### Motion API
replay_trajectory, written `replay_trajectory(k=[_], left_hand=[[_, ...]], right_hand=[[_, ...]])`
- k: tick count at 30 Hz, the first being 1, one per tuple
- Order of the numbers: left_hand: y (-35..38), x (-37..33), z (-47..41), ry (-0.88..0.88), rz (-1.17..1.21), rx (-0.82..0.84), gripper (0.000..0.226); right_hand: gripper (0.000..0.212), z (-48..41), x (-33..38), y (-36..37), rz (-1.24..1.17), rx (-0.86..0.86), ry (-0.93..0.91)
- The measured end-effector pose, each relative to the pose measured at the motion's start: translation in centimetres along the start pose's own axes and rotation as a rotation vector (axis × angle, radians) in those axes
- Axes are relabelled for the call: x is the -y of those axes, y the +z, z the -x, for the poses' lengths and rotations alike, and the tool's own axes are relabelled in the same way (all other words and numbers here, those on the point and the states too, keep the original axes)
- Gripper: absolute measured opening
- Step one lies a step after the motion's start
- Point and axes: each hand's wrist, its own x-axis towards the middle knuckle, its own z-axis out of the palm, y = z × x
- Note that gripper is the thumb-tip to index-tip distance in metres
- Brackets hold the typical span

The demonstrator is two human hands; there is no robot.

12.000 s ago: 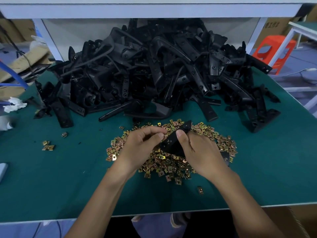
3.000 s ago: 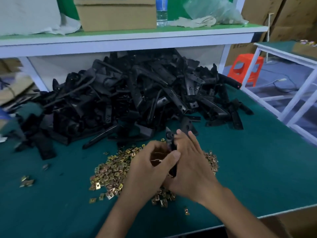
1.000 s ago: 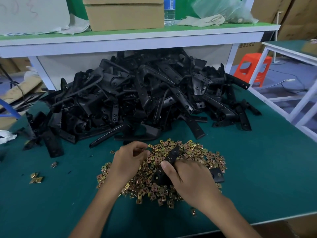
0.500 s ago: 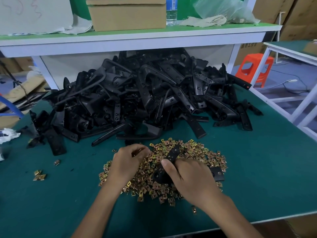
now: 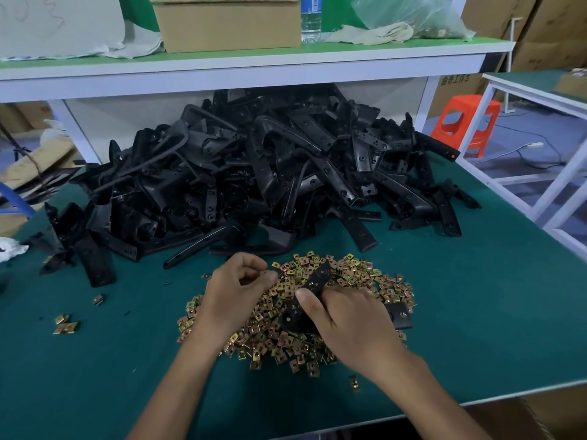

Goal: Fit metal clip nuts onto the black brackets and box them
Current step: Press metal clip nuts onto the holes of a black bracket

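Nearest, on green mat: stray clip nut by front edge. Right hand palm down, clamped around black bracket, bracket tip angled up-left over clip nut heap. Left hand curled, fingertips pinched together at heap's left rim; held nut not discernible. Few loose nuts far left. Beyond: large bracket pile under shelf. Atop shelf: cardboard box, water bottle.

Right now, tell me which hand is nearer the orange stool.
Right. The right hand, gripping a black bracket over the clip nuts, lies on the side of the orange stool; the left hand is farther across the table.
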Motion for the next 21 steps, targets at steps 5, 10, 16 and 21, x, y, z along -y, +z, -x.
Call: replay_trajectory(k=[5,10,16,21], left_hand=[[-0.4,-1.4,0.7,0.037,0.175,0.105,0.017],[-0.9,-2.1,1.3,0.026,0.272,0.18,0.03],[-1.3,-2.7,1.9,0.067,0.263,0.244,0.033],[-1.3,-3.0,2.3,0.065,0.27,0.26,0.018]], right_hand=[[0.061,-0.3,-0.2,-0.1,-0.018,-0.007,0.02],[0.06,-0.6,-0.6,-0.2,-0.074,-0.027,0.052],[0.057,-0.8,-0.7,-0.4,-0.123,-0.09,0.075],[0.056,-0.9,-0.6,-0.5,-0.094,-0.113,0.055]])
